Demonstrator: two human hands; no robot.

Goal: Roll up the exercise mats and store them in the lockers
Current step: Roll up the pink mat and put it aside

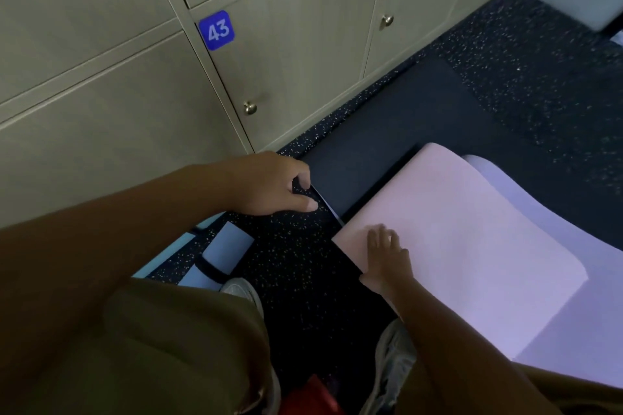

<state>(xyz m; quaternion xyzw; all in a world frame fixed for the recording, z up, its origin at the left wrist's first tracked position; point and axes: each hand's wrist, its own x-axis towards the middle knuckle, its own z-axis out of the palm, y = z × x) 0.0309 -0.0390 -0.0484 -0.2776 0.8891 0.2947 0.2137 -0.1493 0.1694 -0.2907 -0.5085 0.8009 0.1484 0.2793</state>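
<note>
At frame centre, my left hand is pinching the dark mat edge; my right hand, fingers spread, is pressing the pink mat flat. I should be rolling tightly and evenly.

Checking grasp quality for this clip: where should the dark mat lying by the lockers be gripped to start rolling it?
At its near short edge, from the person's side. That edge of the flat dark exercise mat lifts slightly off the speckled floor where the left hand already pinches its corner. The pink foam mat under the right hand crowds its other near corner.
</note>
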